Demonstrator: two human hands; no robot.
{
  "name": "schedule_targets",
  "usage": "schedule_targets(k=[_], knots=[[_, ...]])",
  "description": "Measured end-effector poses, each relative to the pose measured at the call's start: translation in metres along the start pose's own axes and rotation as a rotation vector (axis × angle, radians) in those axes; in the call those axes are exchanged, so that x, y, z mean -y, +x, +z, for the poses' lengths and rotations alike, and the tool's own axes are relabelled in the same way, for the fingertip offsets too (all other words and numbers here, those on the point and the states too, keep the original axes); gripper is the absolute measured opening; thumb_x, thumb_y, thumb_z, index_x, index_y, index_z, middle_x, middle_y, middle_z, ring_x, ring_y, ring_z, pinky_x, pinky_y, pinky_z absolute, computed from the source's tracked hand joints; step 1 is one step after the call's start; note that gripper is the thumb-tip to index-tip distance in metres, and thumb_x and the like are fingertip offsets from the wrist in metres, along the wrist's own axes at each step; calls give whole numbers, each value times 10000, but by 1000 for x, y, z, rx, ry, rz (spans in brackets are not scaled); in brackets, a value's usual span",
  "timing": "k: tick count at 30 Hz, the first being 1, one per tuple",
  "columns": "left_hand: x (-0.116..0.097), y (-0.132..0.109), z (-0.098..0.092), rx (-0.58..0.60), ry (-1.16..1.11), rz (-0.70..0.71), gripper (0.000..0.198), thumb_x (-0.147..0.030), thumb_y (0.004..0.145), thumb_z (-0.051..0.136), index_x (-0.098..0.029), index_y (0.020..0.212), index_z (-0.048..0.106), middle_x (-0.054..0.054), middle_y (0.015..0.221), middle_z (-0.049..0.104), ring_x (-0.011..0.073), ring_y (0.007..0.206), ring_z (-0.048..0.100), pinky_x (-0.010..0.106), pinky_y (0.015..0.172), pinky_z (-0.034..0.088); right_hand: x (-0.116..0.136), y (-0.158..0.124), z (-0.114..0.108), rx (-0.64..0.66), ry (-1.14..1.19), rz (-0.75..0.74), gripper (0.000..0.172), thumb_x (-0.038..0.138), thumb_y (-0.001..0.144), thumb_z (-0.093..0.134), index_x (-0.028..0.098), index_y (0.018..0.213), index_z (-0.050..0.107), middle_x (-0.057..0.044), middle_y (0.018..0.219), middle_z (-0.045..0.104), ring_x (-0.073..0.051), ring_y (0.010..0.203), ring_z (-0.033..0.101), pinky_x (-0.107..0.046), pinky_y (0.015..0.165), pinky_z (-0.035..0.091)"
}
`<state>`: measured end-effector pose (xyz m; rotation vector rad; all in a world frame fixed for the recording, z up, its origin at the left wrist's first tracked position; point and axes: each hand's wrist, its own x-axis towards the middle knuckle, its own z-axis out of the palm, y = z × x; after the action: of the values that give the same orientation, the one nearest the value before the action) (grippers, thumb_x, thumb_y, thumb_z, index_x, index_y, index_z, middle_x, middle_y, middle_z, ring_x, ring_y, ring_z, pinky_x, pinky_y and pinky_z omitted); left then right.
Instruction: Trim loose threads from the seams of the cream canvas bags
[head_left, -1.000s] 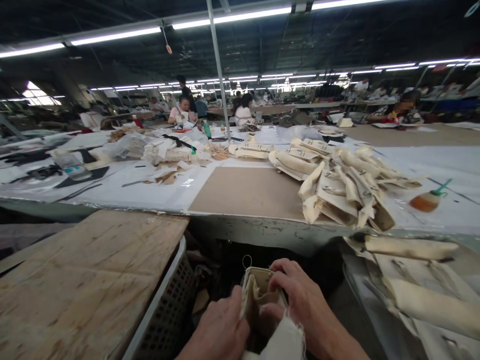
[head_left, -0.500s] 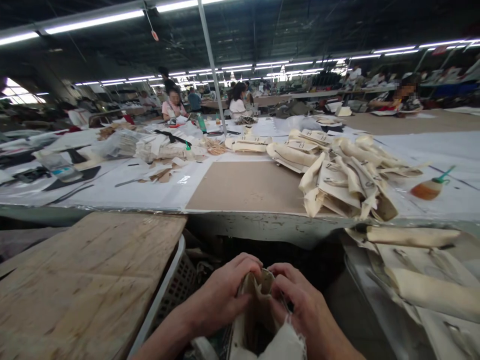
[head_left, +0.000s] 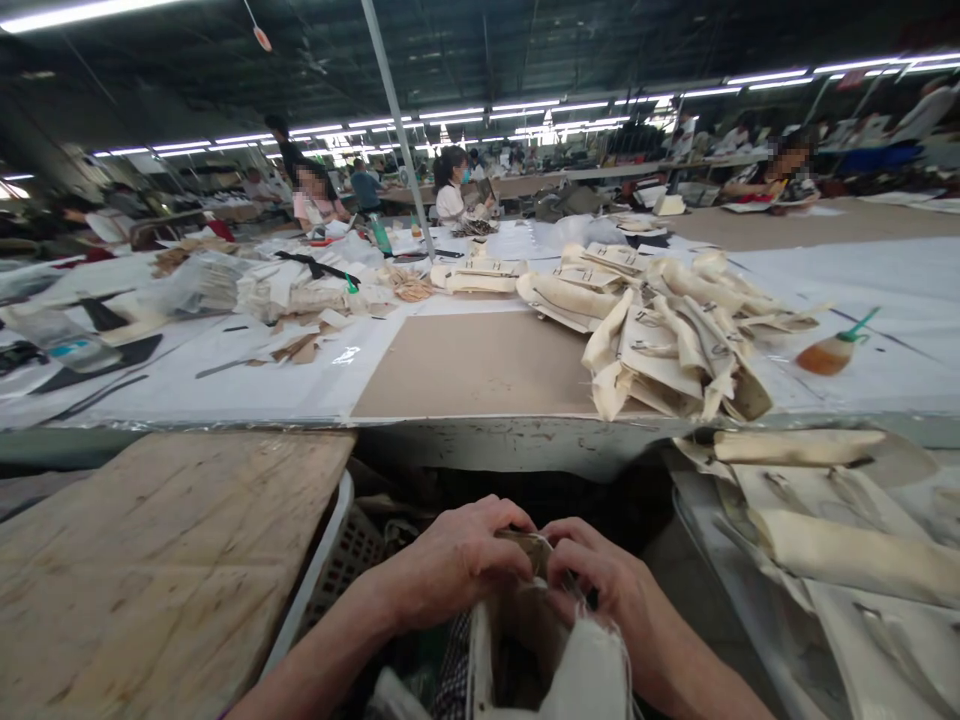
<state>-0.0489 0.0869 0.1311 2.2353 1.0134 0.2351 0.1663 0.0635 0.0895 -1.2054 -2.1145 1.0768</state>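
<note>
Low in front of me, at lap height, is a cream, unfinished bag piece [head_left: 592, 665] with a frayed edge, its hollow opening facing up. My left hand [head_left: 461, 560] grips the far rim from the left, fingers curled over it and thumb inward. From the right, my right hand [head_left: 604, 570] pinches the same rim, the two hands almost meeting. Fingertips are partly hidden by the material. Dark checked cloth [head_left: 454, 665] shows below the left wrist.
Ahead is a white-covered table with a brown board [head_left: 480, 365], a pile of cream bag pieces [head_left: 660, 340] and a squeeze bottle [head_left: 829, 352] of amber liquid. A wooden board [head_left: 165, 560] and plastic basket [head_left: 352, 550] flank me left; more cream pieces [head_left: 840, 540] lie right. Co-workers sit beyond.
The view has turned slightly to the right. My left hand has shifted its grip along the rim, its thumb now closer to the right hand. The bag piece's opening shows wider.
</note>
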Motion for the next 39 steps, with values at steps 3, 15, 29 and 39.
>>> schedule_targets(k=[3,15,29,39], knots=[[2,3,2,-6,1,20,229,-146,882,554,-259,946,743,14,1189,641,201,1100,558,274,921,434,1,-1,-5,11,11,3,165,69,793,575,226,745,562,23,1066,630,-118,803,599,-208,687,428],[2,5,32,-298,-98,-39,154,-85,855,578,-189,747,614,6,1009,695,146,921,632,239,820,468,-20,-9,-1,-41,265,140,287,116,662,664,231,820,453,-50,1262,627,-185,906,650,-265,725,499],[-9,5,41,-412,-101,-98,188,-125,891,526,-189,724,584,31,959,675,154,869,640,251,774,483,6,-20,-15,4,503,335,553,-10,548,751,220,1008,549,12,974,701,-192,953,663,-253,793,512],[-7,-2,43,-478,25,-36,167,-115,890,523,-199,753,570,10,945,684,146,846,639,259,747,486,19,-82,-15,-161,430,-1,416,544,1002,370,260,1170,624,-78,1304,640,-251,1207,596,-366,995,493]])
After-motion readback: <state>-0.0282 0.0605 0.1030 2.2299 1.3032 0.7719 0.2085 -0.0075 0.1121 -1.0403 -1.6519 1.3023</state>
